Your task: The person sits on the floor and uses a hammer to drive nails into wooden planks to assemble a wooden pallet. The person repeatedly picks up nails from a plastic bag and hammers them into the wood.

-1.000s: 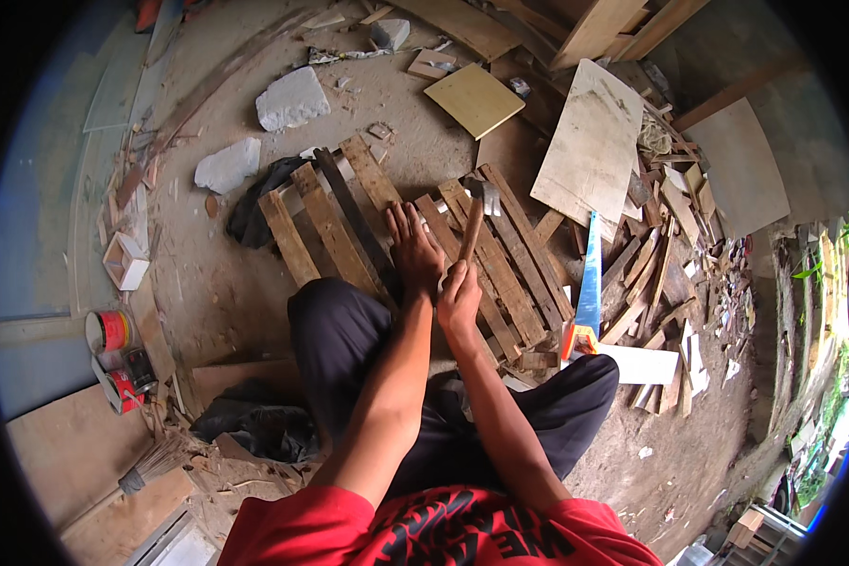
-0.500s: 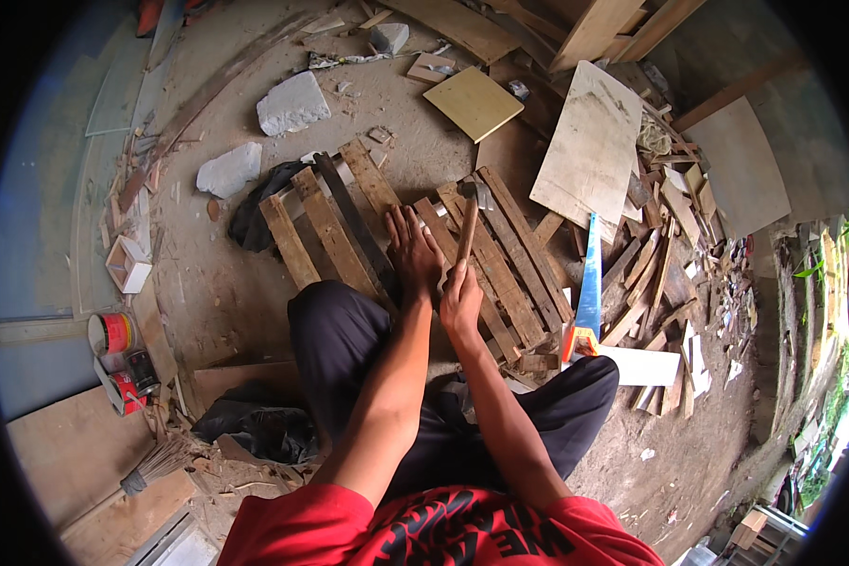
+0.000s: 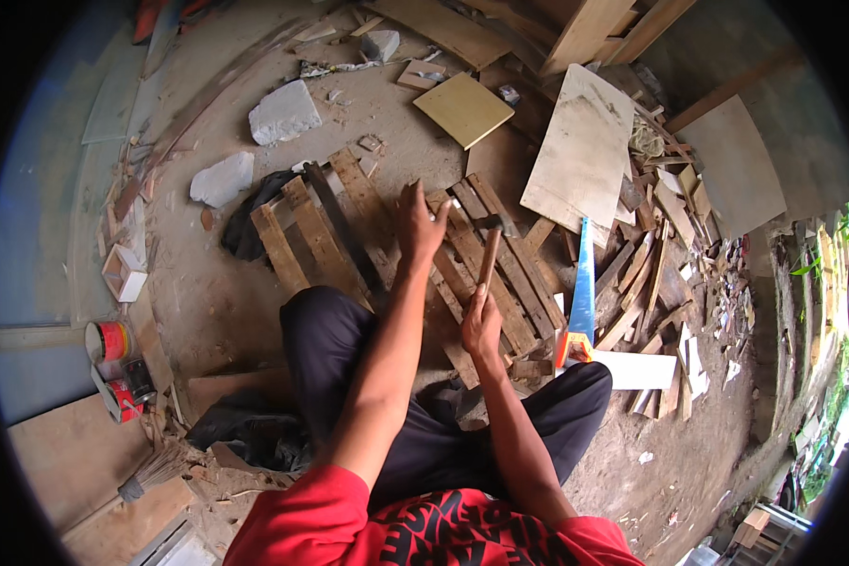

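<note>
A pallet-like set of old wooden slats (image 3: 317, 226) lies on the ground in front of my knees. Above its middle, near the upper ends of the slats, is my left hand (image 3: 420, 224), open with the thumb apart from the fingers. My right hand (image 3: 482, 323) is closed around the lower part of a hammer's (image 3: 491, 255) wooden handle. The dark hammer head points away from me, over the right-hand slats (image 3: 511, 269). Whether the left fingers touch the wood, I cannot tell.
A blue-bladed handsaw (image 3: 583, 292) with an orange handle rests by my right knee, beside a white board (image 3: 632, 369). Scrap wood (image 3: 646, 274) piles up at right, below a pale panel (image 3: 580, 141). Concrete chunks (image 3: 285, 111) lie far left; red cans (image 3: 110, 341) stand near left.
My right hand and the hammer have moved right and nearer to me. The left hand has come off its flat rest on the slats, thumb now spread. The view has shifted slightly.
</note>
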A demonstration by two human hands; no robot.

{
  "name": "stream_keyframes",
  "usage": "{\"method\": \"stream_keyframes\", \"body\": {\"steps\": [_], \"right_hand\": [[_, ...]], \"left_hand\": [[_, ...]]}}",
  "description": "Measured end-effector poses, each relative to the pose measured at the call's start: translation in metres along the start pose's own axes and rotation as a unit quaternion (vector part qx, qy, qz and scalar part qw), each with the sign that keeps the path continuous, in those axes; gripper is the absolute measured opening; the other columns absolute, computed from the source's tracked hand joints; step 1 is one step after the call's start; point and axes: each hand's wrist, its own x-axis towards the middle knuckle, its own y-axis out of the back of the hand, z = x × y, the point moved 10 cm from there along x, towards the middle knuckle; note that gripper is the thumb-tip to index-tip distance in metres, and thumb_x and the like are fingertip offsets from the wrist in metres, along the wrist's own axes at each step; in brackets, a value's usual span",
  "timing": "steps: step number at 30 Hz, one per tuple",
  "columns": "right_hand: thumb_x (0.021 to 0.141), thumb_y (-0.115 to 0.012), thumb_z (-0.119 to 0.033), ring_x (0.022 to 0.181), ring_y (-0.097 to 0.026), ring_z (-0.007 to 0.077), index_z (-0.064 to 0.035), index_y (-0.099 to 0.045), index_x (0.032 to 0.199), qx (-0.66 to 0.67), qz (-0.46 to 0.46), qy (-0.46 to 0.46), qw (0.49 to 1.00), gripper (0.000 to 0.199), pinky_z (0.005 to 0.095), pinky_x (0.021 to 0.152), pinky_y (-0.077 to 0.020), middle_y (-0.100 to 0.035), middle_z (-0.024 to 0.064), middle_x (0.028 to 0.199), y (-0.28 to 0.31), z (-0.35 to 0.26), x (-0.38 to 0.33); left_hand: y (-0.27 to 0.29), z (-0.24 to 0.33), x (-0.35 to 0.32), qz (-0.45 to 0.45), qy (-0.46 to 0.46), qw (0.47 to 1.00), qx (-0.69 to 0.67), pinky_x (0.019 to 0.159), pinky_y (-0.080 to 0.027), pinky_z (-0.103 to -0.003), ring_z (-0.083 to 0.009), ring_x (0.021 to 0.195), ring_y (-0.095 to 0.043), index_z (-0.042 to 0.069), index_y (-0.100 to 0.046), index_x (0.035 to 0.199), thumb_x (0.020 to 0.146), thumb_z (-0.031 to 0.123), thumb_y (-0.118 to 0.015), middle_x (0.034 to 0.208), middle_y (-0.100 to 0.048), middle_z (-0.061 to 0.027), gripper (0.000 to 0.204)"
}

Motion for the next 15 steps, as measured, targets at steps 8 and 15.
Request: {"method": "stream_keyframes", "body": {"steps": [8,15], "right_hand": [[0.107,-0.035,-0.05,0.058,-0.055,0.0229,0.0004,-0.055,0.084,0.025,-0.079,-0.023,0.996,0.059,0.0407,0.057,-0.0438,-0.054,0.0102,0.063,-0.007,0.012,0.008],[0.107,-0.034,-0.051,0.057,-0.053,0.0188,-0.0014,-0.052,0.082,0.039,-0.097,-0.035,0.994,0.058,0.0368,0.055,-0.0431,-0.052,0.0069,0.064,-0.008,0.005,0.003]], "left_hand": [[-0.029,-0.027,0.005,-0.048,0.072,0.996,-0.017,0.077,-0.055,-0.043,-0.0378,0.094,-0.07,0.011,-0.067,0.123,0.093,0.044,-0.066,0.105,-0.072,-0.0192,0.045],[-0.031,-0.038,0.01,-0.048,0.056,0.997,0.007,0.076,-0.056,-0.043,-0.0363,0.092,-0.07,0.012,-0.069,0.12,0.092,0.048,-0.066,0.102,-0.073,-0.0177,0.046]]}}
